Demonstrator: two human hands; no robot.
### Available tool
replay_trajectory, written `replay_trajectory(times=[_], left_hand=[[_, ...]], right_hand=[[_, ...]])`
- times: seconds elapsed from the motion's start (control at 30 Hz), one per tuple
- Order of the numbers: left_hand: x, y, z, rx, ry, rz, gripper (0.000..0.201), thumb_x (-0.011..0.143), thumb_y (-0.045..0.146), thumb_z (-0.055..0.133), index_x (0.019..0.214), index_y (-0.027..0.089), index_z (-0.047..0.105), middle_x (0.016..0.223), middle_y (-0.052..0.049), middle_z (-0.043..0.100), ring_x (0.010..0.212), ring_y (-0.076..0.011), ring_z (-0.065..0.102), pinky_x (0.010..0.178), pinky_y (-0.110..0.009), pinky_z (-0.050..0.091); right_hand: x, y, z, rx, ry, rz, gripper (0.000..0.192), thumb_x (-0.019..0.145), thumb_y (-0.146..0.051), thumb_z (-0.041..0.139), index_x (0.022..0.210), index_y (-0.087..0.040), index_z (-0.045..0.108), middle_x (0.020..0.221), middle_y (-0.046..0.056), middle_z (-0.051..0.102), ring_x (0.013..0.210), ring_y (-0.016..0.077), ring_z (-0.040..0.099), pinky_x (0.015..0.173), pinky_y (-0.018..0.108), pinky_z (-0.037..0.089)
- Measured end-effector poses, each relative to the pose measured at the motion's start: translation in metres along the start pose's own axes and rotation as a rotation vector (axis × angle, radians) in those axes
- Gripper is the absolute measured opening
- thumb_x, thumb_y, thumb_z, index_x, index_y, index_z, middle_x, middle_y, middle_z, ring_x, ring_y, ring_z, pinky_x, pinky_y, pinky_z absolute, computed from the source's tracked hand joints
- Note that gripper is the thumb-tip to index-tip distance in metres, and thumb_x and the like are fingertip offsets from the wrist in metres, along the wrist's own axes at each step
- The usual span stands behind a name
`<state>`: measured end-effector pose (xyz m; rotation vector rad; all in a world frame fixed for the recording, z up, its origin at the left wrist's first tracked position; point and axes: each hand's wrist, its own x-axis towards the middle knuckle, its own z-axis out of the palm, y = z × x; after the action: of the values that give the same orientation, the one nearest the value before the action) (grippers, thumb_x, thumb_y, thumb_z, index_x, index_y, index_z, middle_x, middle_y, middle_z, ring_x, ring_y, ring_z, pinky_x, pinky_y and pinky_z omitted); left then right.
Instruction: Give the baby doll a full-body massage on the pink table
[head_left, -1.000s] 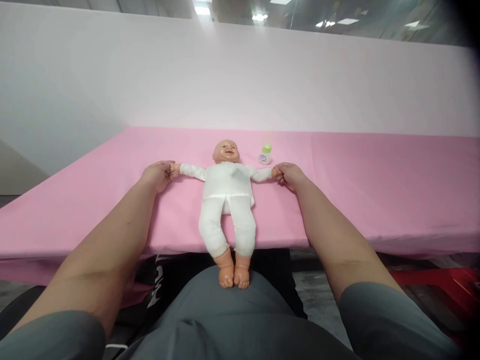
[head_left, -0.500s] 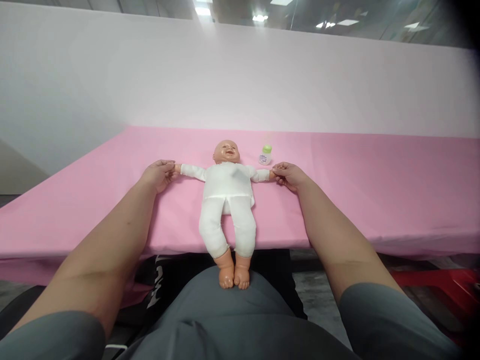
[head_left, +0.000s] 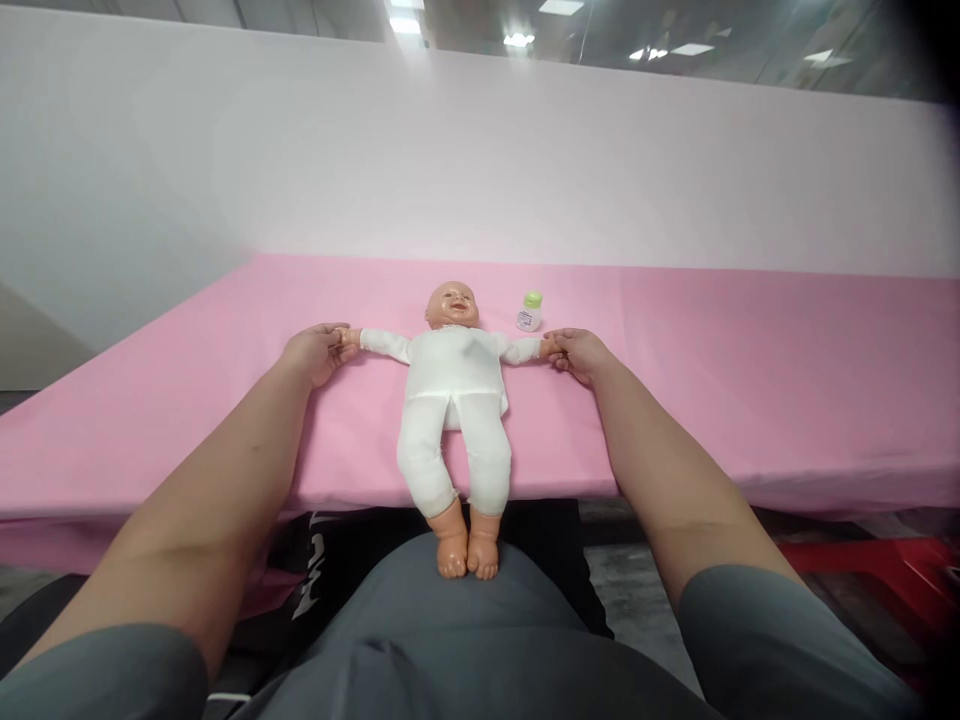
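Head view, one frame. Baby doll point(head_left: 454, 390) in a white cloth suit lies face up at centre frame on the pink tablecloth point(head_left: 750, 360), head toward the far wall, arms spread straight out to both sides. Its legs run over the near table edge; the bare feet rest on the person's grey-clad lap at lower centre.

Left hand point(head_left: 315, 350), left of centre: fingers closed around the doll's small hand at the end of the outstretched sleeve, palm side lying on the cloth.

Right hand point(head_left: 576, 350), right of centre: fingertips pinched on the doll's other hand, wrist low on the cloth.

Small bottle with a green cap point(head_left: 529, 311) stands upright on the cloth just right of the doll's head, slightly above the right hand in the frame, apart from both.

Pale partition wall point(head_left: 480, 160) fills the upper half of the frame behind the table.
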<state>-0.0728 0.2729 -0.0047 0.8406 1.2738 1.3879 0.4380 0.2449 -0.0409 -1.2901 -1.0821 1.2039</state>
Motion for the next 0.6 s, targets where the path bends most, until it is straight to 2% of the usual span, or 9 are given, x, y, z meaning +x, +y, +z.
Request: replay_trajectory(times=[0.17, 0.27, 0.4, 0.5, 0.6], left_hand=[[0.0021, -0.0023, -0.0017, 0.004, -0.037, 0.018, 0.027, 0.086, -0.005, 0.057, 0.105, 0.011, 0.068, 0.092, -0.009, 0.07, 0.069, -0.0121, 0.07, 0.066, -0.022, 0.063], [0.0027, -0.0038, -0.0033, 0.008, -0.056, 0.041, 0.025, 0.084, -0.005, 0.062, 0.102, 0.011, 0.068, 0.086, -0.007, 0.069, 0.064, -0.0111, 0.068, 0.063, -0.021, 0.062], [0.0015, -0.0044, -0.0039, 0.003, -0.079, 0.088, 0.02, 0.08, -0.001, 0.072, 0.096, 0.012, 0.068, 0.08, -0.006, 0.067, 0.06, -0.0113, 0.066, 0.058, -0.022, 0.06], [0.0002, -0.0041, -0.0028, -0.006, -0.069, 0.109, 0.014, 0.082, 0.005, 0.076, 0.088, 0.013, 0.067, 0.074, -0.006, 0.066, 0.057, -0.0122, 0.064, 0.054, -0.022, 0.059], [0.0, -0.0039, -0.0017, -0.017, -0.052, 0.123, 0.01, 0.087, 0.01, 0.074, 0.082, 0.013, 0.065, 0.072, -0.006, 0.064, 0.056, -0.0122, 0.063, 0.05, -0.021, 0.057]], right_hand=[[-0.0039, -0.0029, -0.0059, 0.091, -0.106, 0.048, 0.019, 0.083, -0.009, 0.077, 0.1, -0.016, 0.071, 0.092, 0.012, 0.076, 0.069, 0.0161, 0.069, 0.059, 0.026, 0.061], [-0.006, -0.0035, -0.0086, 0.119, -0.156, 0.042, 0.023, 0.082, -0.011, 0.079, 0.104, -0.016, 0.071, 0.097, 0.012, 0.076, 0.076, 0.0173, 0.072, 0.065, 0.026, 0.063], [-0.0063, -0.0013, -0.0092, 0.073, -0.192, -0.023, 0.023, 0.08, -0.016, 0.085, 0.097, -0.017, 0.07, 0.084, 0.006, 0.072, 0.064, 0.013, 0.065, 0.057, 0.024, 0.058], [-0.0072, -0.0012, -0.0054, 0.011, -0.152, -0.055, 0.023, 0.08, -0.024, 0.087, 0.09, -0.018, 0.067, 0.074, 0.003, 0.067, 0.056, 0.0107, 0.058, 0.047, 0.022, 0.047], [-0.0093, -0.0036, 0.0002, -0.036, -0.102, -0.06, 0.026, 0.083, -0.034, 0.086, 0.085, -0.018, 0.065, 0.069, 0.003, 0.065, 0.052, 0.0098, 0.054, 0.043, 0.02, 0.041]])
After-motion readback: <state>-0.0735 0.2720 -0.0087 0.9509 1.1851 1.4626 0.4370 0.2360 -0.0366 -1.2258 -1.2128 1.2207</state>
